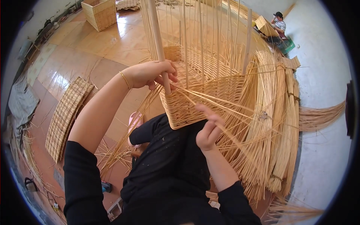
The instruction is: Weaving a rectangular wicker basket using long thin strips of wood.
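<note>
A half-woven wicker basket (187,110) rests tilted on my lap, its tall upright stakes rising from the rim. My left hand (153,74) is closed round the thick corner stake (159,43) just above the woven wall, with some fingertips hidden behind it. Several long wicker strands (225,105) fan out to the right from that corner. Lower right of them, my right hand (210,129), slightly blurred, is closed on a wicker strand (240,146) that trails down toward the right.
Large bundles of wicker rods (279,123) lie at my right beside the white wall. A woven panel (69,116) is on the floor at left, and a finished basket (100,14) stands far left. Another person (278,23) sits at the far right with a basket.
</note>
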Action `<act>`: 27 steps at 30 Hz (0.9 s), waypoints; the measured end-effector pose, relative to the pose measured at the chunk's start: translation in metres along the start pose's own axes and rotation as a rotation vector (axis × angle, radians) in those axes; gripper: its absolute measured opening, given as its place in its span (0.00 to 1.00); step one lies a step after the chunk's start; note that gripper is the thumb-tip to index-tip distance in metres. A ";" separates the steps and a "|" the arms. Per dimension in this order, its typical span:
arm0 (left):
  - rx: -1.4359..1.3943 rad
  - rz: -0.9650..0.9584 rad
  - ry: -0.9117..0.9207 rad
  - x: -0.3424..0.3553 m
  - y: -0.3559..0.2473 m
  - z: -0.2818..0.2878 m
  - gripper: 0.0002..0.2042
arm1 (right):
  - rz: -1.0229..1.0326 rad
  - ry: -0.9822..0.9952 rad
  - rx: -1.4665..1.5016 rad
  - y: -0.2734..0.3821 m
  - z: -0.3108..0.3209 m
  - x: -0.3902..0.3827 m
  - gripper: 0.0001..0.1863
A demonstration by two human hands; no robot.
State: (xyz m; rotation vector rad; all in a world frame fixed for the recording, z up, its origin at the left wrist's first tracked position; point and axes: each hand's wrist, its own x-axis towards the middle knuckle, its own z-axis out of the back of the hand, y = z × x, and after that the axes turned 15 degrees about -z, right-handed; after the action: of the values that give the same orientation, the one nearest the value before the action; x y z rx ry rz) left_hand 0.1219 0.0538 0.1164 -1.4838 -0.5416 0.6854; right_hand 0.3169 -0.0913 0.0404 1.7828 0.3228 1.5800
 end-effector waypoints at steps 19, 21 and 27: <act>1.479 -0.276 0.254 0.026 0.003 -0.036 0.14 | -1.122 -0.176 0.567 -0.071 0.009 0.023 0.11; 1.416 -0.261 0.279 0.038 0.004 -0.035 0.13 | -1.057 -0.212 0.552 -0.066 0.022 0.022 0.10; 1.359 -0.104 0.140 0.034 0.008 -0.050 0.15 | -0.617 0.133 -0.313 -0.062 0.057 0.085 0.11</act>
State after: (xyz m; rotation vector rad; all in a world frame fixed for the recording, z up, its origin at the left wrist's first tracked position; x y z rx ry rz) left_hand 0.1809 0.0419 0.1042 -0.2137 0.0314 0.6318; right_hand 0.4051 -0.0145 0.0644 1.1862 0.5882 1.2197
